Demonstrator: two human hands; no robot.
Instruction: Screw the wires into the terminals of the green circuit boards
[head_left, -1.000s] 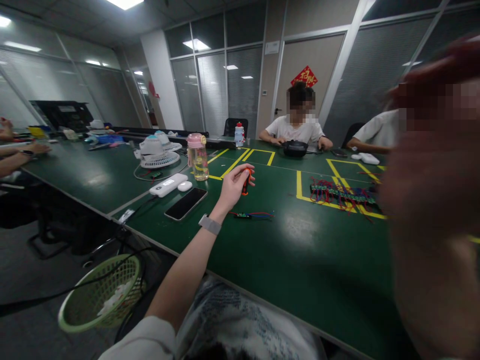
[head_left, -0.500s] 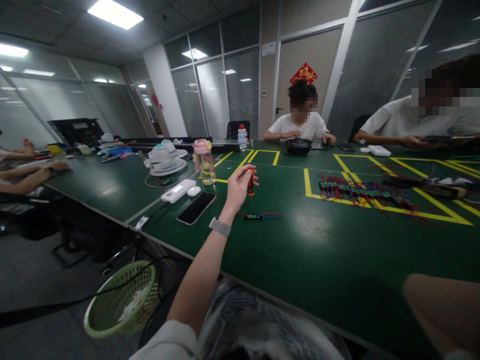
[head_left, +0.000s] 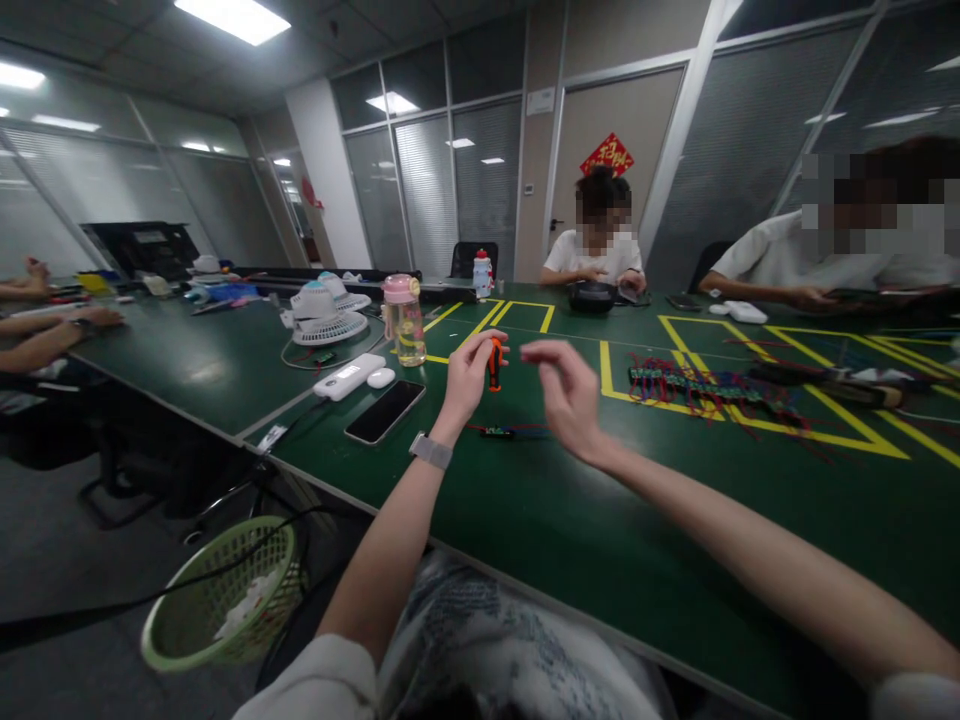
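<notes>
My left hand [head_left: 466,375], with a watch on its wrist, is closed on a small orange-and-black screwdriver [head_left: 495,366]. The handle hangs upright below the fingers; no shaft can be made out. Just to the right, my right hand [head_left: 568,395] is bent at the fingers and holds nothing that I can see. A gap separates it from the screwdriver. On the green table below both hands lies a small circuit board [head_left: 496,433] with red and blue wires, partly covered by my right hand.
Left of my hands are a phone [head_left: 385,412], a white power strip [head_left: 349,376], a pink-lidded bottle [head_left: 405,325] and a white fan [head_left: 328,318]. Several wired boards [head_left: 705,385] lie at right within yellow tape. A green basket [head_left: 225,600] stands on the floor. Other people sit around the table.
My right hand has come in from the lower right and is now beside my left hand. The left hand still holds the screwdriver, in nearly the same place. The view has shifted slightly.
</notes>
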